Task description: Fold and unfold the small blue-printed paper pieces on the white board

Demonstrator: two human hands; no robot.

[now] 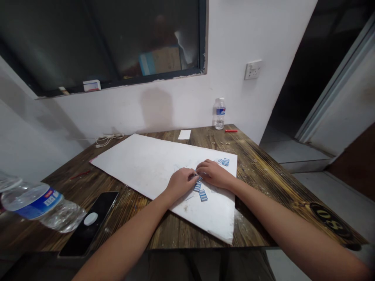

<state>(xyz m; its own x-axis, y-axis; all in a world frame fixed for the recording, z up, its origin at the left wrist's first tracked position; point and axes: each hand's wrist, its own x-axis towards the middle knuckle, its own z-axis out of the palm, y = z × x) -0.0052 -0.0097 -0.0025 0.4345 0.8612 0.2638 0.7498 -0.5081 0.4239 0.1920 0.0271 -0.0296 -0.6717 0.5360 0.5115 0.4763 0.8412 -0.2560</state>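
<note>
My left hand [181,182] rests on a white board [140,158], thumb and forefinger pinched on a small blue-and-white striped piece [199,178]. From the other side, the curled fingers of my right hand [215,173] close on the same piece, which they partly hide. Just below the fingertips lie a similar striped piece [197,186] and another striped piece [203,195]. A small group of striped pieces [225,162] sits near the board's right edge, beyond my right hand. Faint blue marks and smudges show on the board around my hands.
On the wooden table [254,187] are a large water bottle [41,205] lying tilted and a phone [88,230] with a white cap [90,219]. Towards the wall are a cable [108,138], white paper [184,134], a small bottle [220,113] and a red pen-like object [231,131].
</note>
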